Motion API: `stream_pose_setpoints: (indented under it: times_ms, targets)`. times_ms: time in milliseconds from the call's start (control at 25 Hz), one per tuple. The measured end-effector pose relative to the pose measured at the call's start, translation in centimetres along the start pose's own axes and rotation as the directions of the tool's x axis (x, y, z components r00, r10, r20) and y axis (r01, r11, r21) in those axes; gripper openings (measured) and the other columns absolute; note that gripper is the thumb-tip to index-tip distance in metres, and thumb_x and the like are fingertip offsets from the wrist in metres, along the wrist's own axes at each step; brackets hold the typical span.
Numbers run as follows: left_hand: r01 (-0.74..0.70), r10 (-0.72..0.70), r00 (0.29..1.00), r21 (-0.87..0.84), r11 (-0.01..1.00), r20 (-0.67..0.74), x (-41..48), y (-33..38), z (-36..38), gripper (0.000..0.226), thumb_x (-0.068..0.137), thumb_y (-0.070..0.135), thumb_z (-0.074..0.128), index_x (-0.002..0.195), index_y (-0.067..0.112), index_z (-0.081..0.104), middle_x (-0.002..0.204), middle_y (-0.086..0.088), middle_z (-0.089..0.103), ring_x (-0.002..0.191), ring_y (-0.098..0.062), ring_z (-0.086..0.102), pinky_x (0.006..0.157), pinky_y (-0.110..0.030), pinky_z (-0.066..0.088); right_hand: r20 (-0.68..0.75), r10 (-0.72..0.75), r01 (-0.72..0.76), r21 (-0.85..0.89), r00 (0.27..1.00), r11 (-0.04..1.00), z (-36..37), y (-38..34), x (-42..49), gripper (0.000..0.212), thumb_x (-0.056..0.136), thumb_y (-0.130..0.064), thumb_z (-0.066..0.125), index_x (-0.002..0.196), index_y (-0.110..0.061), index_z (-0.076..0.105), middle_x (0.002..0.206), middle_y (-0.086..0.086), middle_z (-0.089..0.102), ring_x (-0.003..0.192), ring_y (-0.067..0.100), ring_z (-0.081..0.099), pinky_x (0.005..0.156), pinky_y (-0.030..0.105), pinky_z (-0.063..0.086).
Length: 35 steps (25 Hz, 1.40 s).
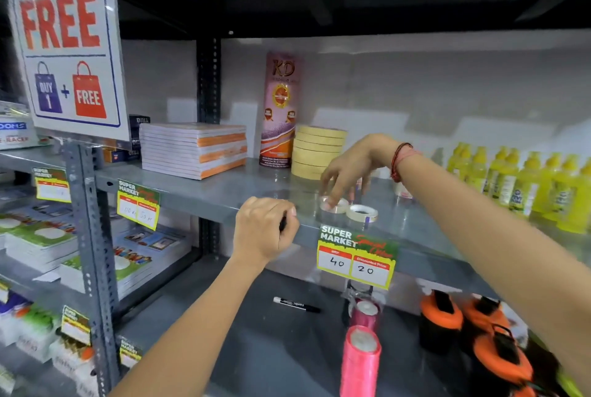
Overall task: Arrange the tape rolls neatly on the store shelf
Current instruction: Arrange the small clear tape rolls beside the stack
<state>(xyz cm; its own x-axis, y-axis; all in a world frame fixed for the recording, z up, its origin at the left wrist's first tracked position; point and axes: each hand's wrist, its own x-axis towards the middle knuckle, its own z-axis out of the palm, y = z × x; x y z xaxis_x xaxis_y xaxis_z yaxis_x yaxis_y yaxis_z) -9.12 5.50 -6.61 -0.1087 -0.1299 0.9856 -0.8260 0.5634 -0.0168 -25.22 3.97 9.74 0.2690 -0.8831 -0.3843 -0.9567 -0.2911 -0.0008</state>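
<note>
Two small clear tape rolls lie flat on the grey shelf (198,191) near its front edge. My right hand (348,169) reaches down from above, its fingertips pinching the left roll (335,204). The right roll (362,213) lies free beside it, touching or nearly so. A stack of cream masking tape rolls (318,151) stands behind them, next to a tall pink KD tube (279,108). My left hand (265,230) is curled over the shelf's front edge, with something small and dark partly hidden in its fingers.
A stack of notebooks (195,148) sits on the shelf at left; yellow bottles (518,182) fill the right. A price tag (356,256) hangs from the shelf edge. Below lie a marker (295,304), pink ribbon spools (361,355) and orange-black items (473,332).
</note>
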Motion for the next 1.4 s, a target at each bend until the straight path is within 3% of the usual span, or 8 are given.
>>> stream_pose_setpoints:
  times_ms: [240, 360, 440, 560, 760, 920, 1160, 1400]
  targets:
    - [0.01, -0.01, 1.0, -0.025, 1.0, 0.028, -0.1, 0.2, 0.0, 0.04, 0.085, 0.02, 0.04, 0.063, 0.008, 0.071, 0.056, -0.002, 0.069, 0.05, -0.025, 0.065, 0.046, -0.034, 0.045, -0.24, 0.066, -0.016, 0.206, 0.968, 0.978, 1.1, 2.3, 1.4, 0.046, 0.077, -0.027, 0.071, 0.112, 0.002, 0.061, 0.092, 0.009, 0.062, 0.065, 0.017, 0.059, 0.059, 0.025, 0.05]
    - [0.018, -0.018, 0.999, -0.03, 0.999, 0.026, -0.1, 0.1, 0.1, 0.04, 0.085, 0.02, 0.04, 0.063, 0.008, 0.071, 0.055, -0.002, 0.068, 0.049, -0.024, 0.064, 0.047, -0.035, 0.044, -0.538, 0.24, -0.022, 0.381, 0.808, 0.924, -0.7, 4.9, 1.9, 0.03, 0.075, -0.035, 0.067, 0.075, -0.007, 0.058, 0.086, 0.008, 0.057, 0.069, 0.021, 0.056, 0.059, 0.024, 0.047]
    - [0.008, -0.008, 1.0, -0.037, 0.999, 0.019, 0.0, 0.1, 0.1, 0.04, 0.085, 0.02, 0.041, 0.064, 0.008, 0.072, 0.055, -0.002, 0.068, 0.048, -0.023, 0.064, 0.046, -0.034, 0.046, -0.625, 0.329, -0.007, 0.46, 0.708, 0.888, -1.2, 6.4, 2.9, 0.032, 0.078, -0.037, 0.064, 0.071, -0.008, 0.052, 0.087, 0.011, 0.057, 0.076, 0.026, 0.054, 0.067, 0.029, 0.046]
    - [0.003, -0.002, 1.0, -0.032, 0.999, 0.019, 0.1, 0.2, 0.0, 0.039, 0.085, 0.02, 0.041, 0.065, 0.007, 0.072, 0.056, -0.002, 0.069, 0.049, -0.023, 0.064, 0.046, -0.032, 0.046, -0.62, 0.372, 0.016, 0.527, 0.69, 0.85, -0.7, 7.3, 5.1, 0.032, 0.079, -0.034, 0.064, 0.081, -0.004, 0.053, 0.093, 0.014, 0.056, 0.083, 0.028, 0.053, 0.073, 0.032, 0.046]
    - [0.003, -0.002, 1.0, -0.032, 0.999, 0.026, 0.0, 0.1, -0.1, 0.039, 0.085, 0.02, 0.042, 0.066, 0.007, 0.073, 0.057, -0.003, 0.07, 0.049, -0.023, 0.065, 0.046, -0.033, 0.048, -0.565, 0.366, 0.008, 0.55, 0.739, 0.835, 0.1, 7.1, 6.3, 0.026, 0.081, -0.03, 0.062, 0.079, -0.005, 0.056, 0.094, 0.014, 0.058, 0.083, 0.028, 0.057, 0.059, 0.029, 0.047]
    - [-0.002, 0.003, 1.0, -0.03, 1.0, 0.013, 0.1, 0.1, -0.1, 0.039, 0.085, 0.02, 0.042, 0.066, 0.006, 0.074, 0.058, -0.003, 0.071, 0.049, -0.022, 0.065, 0.046, -0.034, 0.048, -0.557, 0.37, 0.016, 0.568, 0.743, 0.823, 0.3, 7.3, 6.4, 0.033, 0.077, -0.029, 0.071, 0.063, -0.01, 0.047, 0.091, 0.014, 0.058, 0.08, 0.028, 0.057, 0.052, 0.026, 0.046]
    - [-0.005, 0.005, 1.0, -0.031, 1.0, 0.009, 0.1, 0.2, -0.1, 0.04, 0.085, 0.02, 0.042, 0.068, 0.006, 0.075, 0.061, -0.002, 0.072, 0.05, -0.022, 0.066, 0.048, -0.032, 0.049, -0.592, 0.381, 0.011, 0.55, 0.71, 0.835, 0.1, 7.3, 7.1, 0.034, 0.069, -0.029, 0.078, 0.072, -0.007, 0.051, 0.104, 0.021, 0.066, 0.099, 0.033, 0.065, 0.087, 0.044, 0.057]
    - [-0.008, 0.008, 1.0, -0.029, 1.0, 0.001, 0.1, 0.2, 0.0, 0.039, 0.085, 0.019, 0.042, 0.068, 0.006, 0.075, 0.059, -0.003, 0.072, 0.05, -0.022, 0.066, 0.047, -0.032, 0.048, -0.58, 0.394, -0.032, 0.535, 0.713, 0.844, 0.3, 7.1, 7.9, 0.034, 0.066, -0.023, 0.08, 0.073, -0.007, 0.051, 0.115, 0.02, 0.063, 0.099, 0.029, 0.06, 0.088, 0.04, 0.055]
